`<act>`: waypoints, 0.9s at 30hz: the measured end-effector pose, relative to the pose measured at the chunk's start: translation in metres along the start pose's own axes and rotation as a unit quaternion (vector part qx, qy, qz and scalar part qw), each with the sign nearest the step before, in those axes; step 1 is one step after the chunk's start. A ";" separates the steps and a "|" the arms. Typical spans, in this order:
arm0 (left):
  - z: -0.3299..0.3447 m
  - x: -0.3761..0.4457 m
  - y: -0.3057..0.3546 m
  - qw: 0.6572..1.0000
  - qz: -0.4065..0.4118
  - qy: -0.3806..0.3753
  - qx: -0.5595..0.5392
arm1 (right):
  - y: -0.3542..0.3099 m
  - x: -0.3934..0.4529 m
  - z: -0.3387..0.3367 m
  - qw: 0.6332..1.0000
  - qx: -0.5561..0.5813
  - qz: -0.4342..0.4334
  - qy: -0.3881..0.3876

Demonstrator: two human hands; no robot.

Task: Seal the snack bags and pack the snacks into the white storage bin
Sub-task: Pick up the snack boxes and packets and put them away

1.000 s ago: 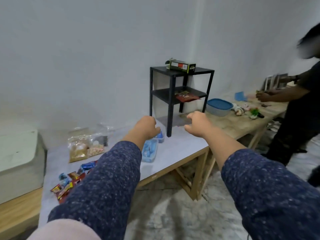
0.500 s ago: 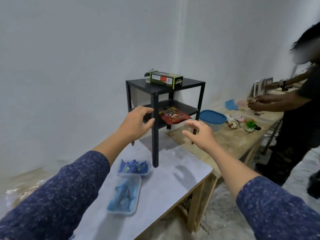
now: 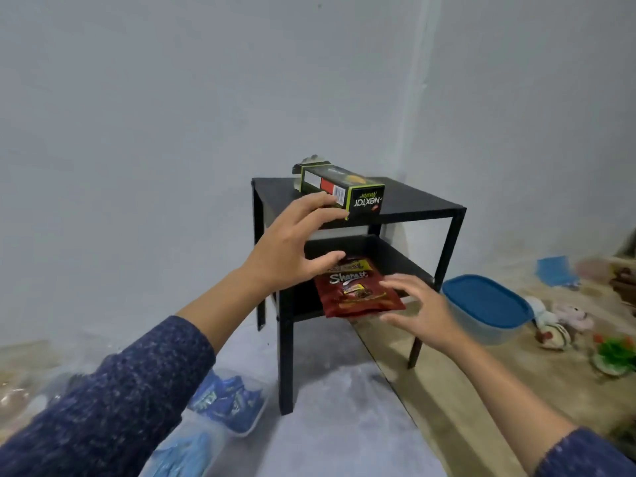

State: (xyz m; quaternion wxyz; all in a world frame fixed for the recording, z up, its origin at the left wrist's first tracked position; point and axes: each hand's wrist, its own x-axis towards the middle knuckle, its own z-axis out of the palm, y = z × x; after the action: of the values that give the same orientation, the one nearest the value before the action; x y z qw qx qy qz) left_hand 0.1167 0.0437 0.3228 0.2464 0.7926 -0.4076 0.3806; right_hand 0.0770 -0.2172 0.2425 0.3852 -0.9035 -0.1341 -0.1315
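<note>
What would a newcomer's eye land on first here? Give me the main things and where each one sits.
First the black shelf standing on the table, with a green box lying on top and a dark red snack bag hanging over the front edge of its lower level. The left hand reaches open toward the box, and the right hand reaches open toward the bag.

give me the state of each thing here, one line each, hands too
left hand: open, fingers spread, reaching at the green box
right hand: open, fingers spread at the red pouch's front edge
green box: lying flat on the rack's top, far end flap open
red pouch: flat on the lower shelf, overhanging its front edge
black rack: upright on the table
blue-lidded tub: lid on
</note>
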 end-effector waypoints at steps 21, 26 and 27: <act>0.031 0.058 0.008 0.990 -0.116 -0.030 0.076 | 0.068 0.043 0.013 0.975 0.170 -0.073 -0.124; 0.019 0.052 0.026 0.993 -0.100 0.032 0.056 | 0.052 0.034 0.010 0.969 0.210 -0.078 -0.106; 0.016 0.050 0.029 0.993 -0.098 0.041 0.058 | 0.047 0.032 0.008 0.968 0.216 -0.078 -0.104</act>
State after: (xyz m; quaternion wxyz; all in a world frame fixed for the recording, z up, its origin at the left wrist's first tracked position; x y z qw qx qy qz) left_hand 0.1173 -0.0061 0.3561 0.2525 0.8253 -0.2945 0.4104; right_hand 0.1240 -0.2380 0.2166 0.5435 -0.7946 -0.2684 -0.0346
